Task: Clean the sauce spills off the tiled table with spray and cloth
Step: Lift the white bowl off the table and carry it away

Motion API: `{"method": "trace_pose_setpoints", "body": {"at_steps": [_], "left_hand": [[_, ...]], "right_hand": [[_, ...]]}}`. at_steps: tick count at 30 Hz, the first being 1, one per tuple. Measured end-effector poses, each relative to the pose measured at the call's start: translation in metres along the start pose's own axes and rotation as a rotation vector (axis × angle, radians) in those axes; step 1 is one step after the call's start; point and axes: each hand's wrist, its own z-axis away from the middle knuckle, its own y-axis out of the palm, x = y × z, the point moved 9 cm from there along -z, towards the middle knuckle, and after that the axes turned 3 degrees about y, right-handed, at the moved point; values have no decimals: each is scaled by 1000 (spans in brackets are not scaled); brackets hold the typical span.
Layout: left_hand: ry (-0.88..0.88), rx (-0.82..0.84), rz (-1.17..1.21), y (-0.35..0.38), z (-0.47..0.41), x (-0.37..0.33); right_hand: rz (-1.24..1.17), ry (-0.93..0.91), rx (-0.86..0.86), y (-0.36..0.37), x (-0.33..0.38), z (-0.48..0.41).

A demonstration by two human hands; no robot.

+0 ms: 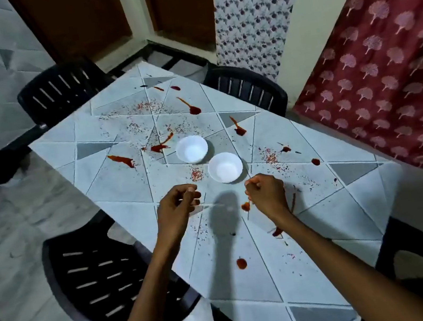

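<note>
Table (327,225): sauce spill (245,206) beside R hand (266,193).

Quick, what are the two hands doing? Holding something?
Left hand: fingers curled over the table; cannot tell if it holds anything.
Right hand: fingers curled too; cannot tell either.

Pale triangle-tiled desk (121,182); red sauce spills (194,110) in streaks and blobs all over, some fine specks.

Black chairs (98,280), red patterned curtain (384,61)
</note>
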Motion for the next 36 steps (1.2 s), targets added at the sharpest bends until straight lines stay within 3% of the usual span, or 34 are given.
{"method": "trace_pose_setpoints", "body": {"at_steps": [7,11,16,23,30,36], "left_hand": [[-157,-18,-142,-25,-122,55],[-206,-14,-187,-36,-176,83],[-237,-24,-190,-43,-213,102],[-235,-8,-152,-36,-245,106],[-152,-14,-161,-39,-270,97],[-66,52,-159,-26,-278,86]], "right_hand": [[93,357,-88,87,-94,-110],[157,419,-107,87,-69,-109],[62,388,-222,57,-1,-103],[-30,295,-111,102,54,-159],[151,240,-11,144,57,-175],[308,127,-45,142,70,-182]]}}
